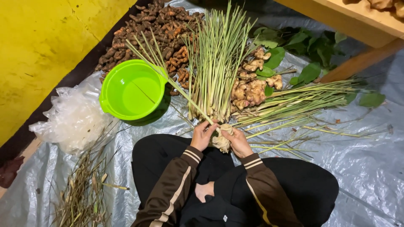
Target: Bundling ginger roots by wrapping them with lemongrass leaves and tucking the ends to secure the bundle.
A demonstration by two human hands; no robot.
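My left hand (pixel 203 134) grips the base of a long lemongrass stalk (pixel 168 77) that slants up to the left across the green bucket. My right hand (pixel 238 141) holds a pale knobby ginger root (pixel 221 141) between both hands, just above my crossed legs in black trousers. Both hands touch at the stalk's root end. An upright pile of lemongrass (pixel 216 59) lies right beyond my hands, and a second bundle (pixel 294 103) stretches to the right.
A bright green bucket (pixel 130 90) stands at the left on the grey tarp (pixel 370 168). Behind it lie brown turmeric roots (pixel 162 27), ginger pieces (pixel 250 86) and green leaves (pixel 307 46). A clear plastic bag (pixel 73 120) and dry trimmings (pixel 84 193) sit at the left. A wooden bench (pixel 357 21) is at top right.
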